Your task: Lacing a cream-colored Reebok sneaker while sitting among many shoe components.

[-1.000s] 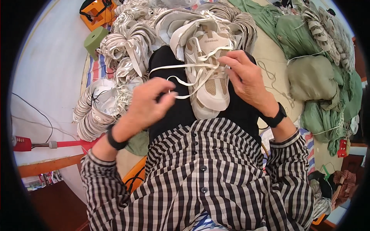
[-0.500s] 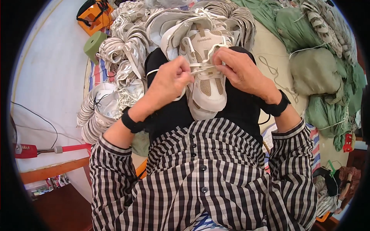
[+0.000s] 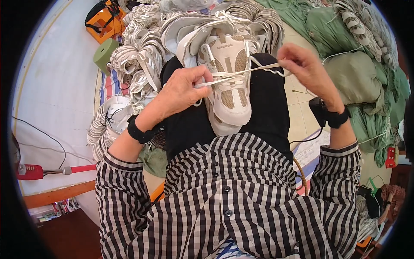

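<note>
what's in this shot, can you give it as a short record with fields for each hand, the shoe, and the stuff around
left hand: pinches one end of the white lace, beside the shoe
right hand: pinches the other end, out to the shoe's right
white lace: stretched taut between both hands across the shoe's upper
shoe: white and beige sneaker, sole down on the person's dark lap, toe toward the person
left of lap: heap of white sneakers
right of lap: green sacks
far left: orange box, green stool

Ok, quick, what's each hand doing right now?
Left hand: closed, pinching the white shoelace beside the sneaker.
Right hand: closed, pulling the lace's other end.
</note>
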The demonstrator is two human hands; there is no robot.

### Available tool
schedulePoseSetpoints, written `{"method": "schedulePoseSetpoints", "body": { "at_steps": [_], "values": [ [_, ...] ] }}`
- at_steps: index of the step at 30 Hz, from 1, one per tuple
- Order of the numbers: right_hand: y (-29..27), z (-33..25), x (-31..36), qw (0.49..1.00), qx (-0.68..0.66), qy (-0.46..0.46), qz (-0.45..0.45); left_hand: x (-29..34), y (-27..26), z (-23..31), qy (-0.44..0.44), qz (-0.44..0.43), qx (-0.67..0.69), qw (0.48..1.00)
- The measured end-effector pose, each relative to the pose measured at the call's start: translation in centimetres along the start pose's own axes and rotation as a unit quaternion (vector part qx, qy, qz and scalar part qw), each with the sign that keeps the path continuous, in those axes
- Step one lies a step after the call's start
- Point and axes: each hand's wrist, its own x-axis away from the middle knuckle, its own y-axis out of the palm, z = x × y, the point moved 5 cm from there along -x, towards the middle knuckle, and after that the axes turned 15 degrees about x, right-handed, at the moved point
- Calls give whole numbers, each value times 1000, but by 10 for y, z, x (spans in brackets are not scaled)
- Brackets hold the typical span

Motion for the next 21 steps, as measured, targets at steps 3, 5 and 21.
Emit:
{"method": "schedulePoseSetpoints", "body": {
  "at_steps": [3,5,21],
  "values": [
    [-20,6,10,996,-75,47,19,-2,-1,-2,-10,8,54,998],
    [-31,12,18,992,-89,86,20,-1,-4,-3,-52,-3,144,988],
    [-154,160,121,901,-230,227,290,10,15,-7,-72,-31,253,964]
  ]
}}
